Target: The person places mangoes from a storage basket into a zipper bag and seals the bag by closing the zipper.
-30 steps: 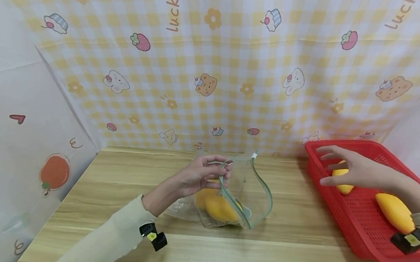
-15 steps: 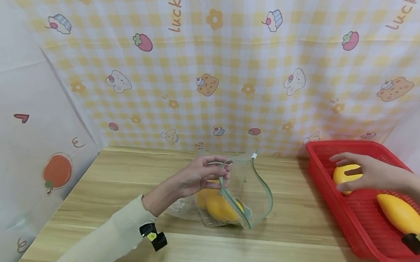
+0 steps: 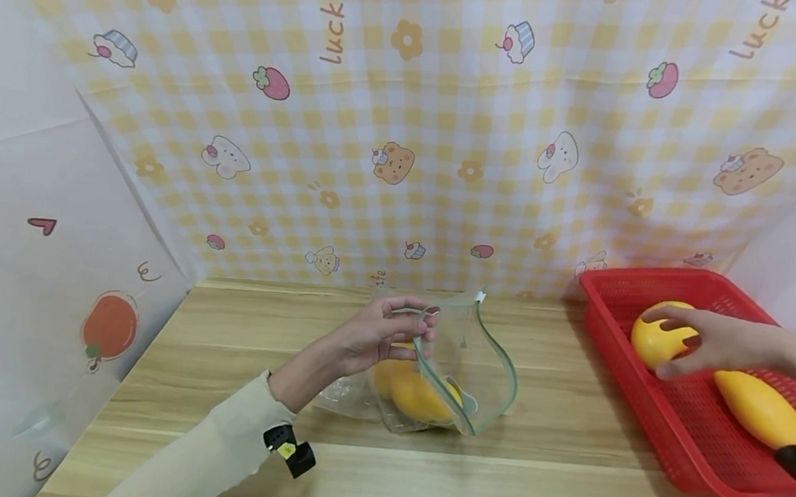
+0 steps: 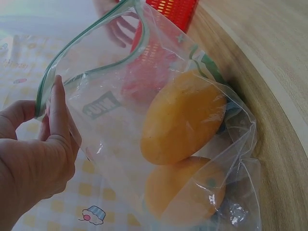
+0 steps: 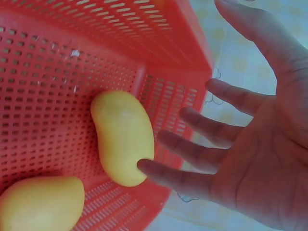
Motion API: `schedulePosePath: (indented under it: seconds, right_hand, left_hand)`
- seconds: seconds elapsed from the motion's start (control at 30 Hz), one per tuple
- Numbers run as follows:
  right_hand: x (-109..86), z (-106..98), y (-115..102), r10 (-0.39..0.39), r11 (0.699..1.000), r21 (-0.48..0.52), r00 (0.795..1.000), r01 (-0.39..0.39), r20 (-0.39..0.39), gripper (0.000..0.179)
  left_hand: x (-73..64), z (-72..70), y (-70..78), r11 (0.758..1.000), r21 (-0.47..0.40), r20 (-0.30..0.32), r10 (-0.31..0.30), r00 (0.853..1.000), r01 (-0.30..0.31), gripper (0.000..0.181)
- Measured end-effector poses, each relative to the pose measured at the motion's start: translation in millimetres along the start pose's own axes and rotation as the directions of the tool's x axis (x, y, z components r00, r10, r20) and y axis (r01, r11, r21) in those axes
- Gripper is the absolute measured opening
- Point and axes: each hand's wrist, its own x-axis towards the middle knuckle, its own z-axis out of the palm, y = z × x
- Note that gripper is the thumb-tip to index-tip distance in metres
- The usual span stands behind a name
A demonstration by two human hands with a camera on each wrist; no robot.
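Note:
My left hand [image 3: 392, 328] pinches the green-edged mouth of a clear zip bag [image 3: 491, 357]. The mouth gapes toward the right. Two yellow mangoes [image 4: 183, 120] show through the plastic in the left wrist view, low in the bag on the table. To the right, my right hand [image 3: 720, 340] is over a red plastic basket [image 3: 652, 409], fingers spread and holding nothing. Its fingers overlap the far mango [image 3: 657, 343] in the head view, and the right wrist view has one fingertip at that mango's edge. Another mango [image 3: 761, 406] lies nearer in the basket.
A wooden table [image 3: 491, 490] carries the bag and basket. Behind it hangs a yellow checked cloth [image 3: 449, 128] with printed cakes and bears. A white printed sheet [image 3: 9, 288] covers the left side. The basket's raised walls surround its mangoes.
My right hand has drawn to the right over the basket, uncovering more of the far mango. My left hand and the bag have stayed in place.

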Motion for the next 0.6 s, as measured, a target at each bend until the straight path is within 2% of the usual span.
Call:
schedulePosePath:
  seconds: [0.1,0.27,0.4,0.6]
  right_hand:
    - [-1.7,-3,3,0.068,0.997,-0.040,0.996,-0.065,0.063,0.079]
    - [-6.3,-7,11,0.165,0.984,-0.086,0.975,-0.153,0.152,0.090]
    - [-11.0,-9,19,0.204,0.974,-0.131,0.965,-0.183,0.163,0.093]
    - [-14.9,-12,35,0.252,0.964,-0.129,0.954,-0.233,0.159,0.093]
  left_hand:
    - [-0.1,-0.3,-0.3,1.000,0.000,0.001,0.001,1.000,-0.001,0.039]
    - [-0.2,-0.5,-0.8,1.000,0.003,-0.003,-0.002,1.000,0.002,0.038]
    - [-0.2,-0.1,-0.6,1.000,0.004,-0.003,-0.003,1.000,0.003,0.038]
    - [-0.4,0.0,-0.2,1.000,-0.002,-0.006,-0.007,1.000,0.007,0.035]
